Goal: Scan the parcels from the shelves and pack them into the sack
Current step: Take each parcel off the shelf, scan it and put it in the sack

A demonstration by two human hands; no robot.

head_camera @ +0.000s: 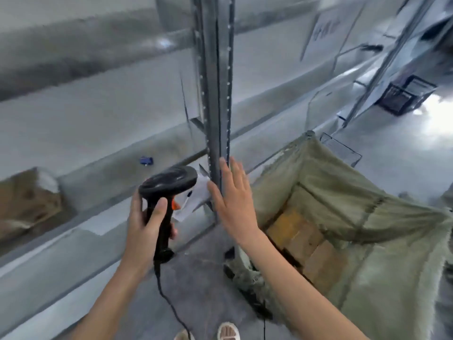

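Observation:
My left hand grips the handle of a black barcode scanner with an orange trigger; its cable hangs down toward the floor. My right hand is held out flat with straight fingers in front of the grey steel shelf post, holding nothing. A white parcel with a label lies on the low shelf behind the scanner head. To the right an olive-green sack stands open, with brown cardboard parcels inside. A brown parcel sits on the shelf at far left.
Grey metal shelves run across the left and middle. A small blue object lies on one shelf. A black wire basket stands at the upper right near another rack. My shoes show at the bottom on the concrete floor.

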